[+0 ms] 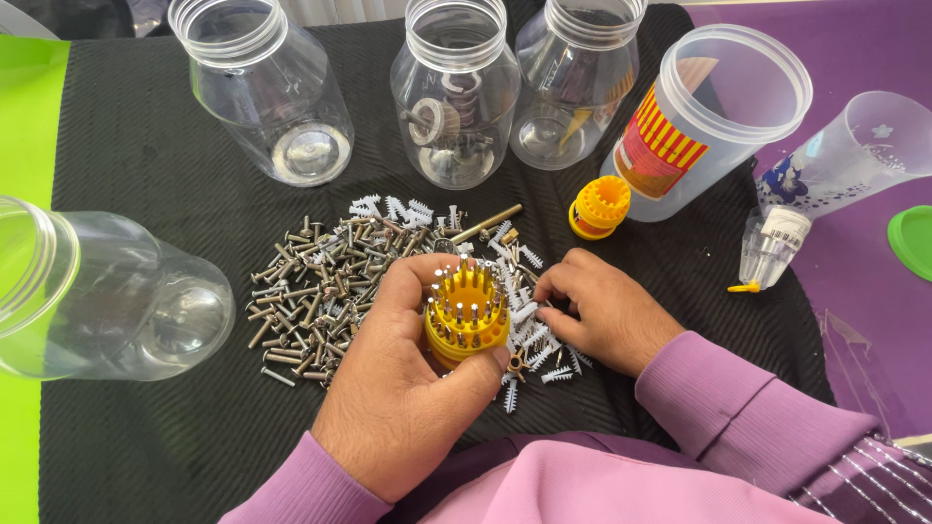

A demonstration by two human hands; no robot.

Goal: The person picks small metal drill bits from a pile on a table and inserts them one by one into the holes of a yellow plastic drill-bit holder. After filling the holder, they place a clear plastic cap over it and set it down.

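Yellow bit holder (467, 317) gripped by left hand (408, 388); right hand (597, 312) seemingly picking white wall plugs (540, 340).

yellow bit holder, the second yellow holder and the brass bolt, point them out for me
yellow bit holder (468, 320), head view, on its top face among the bits, held in the left hand (403, 388)
second yellow holder (602, 206), head view, on its ribbed side
brass bolt (487, 223), head view, mid-shaft

Yellow plastic bit holder (467, 320) glossy; metal screws (311, 291) dull; black cloth mat (146, 165) ribbed, matt.
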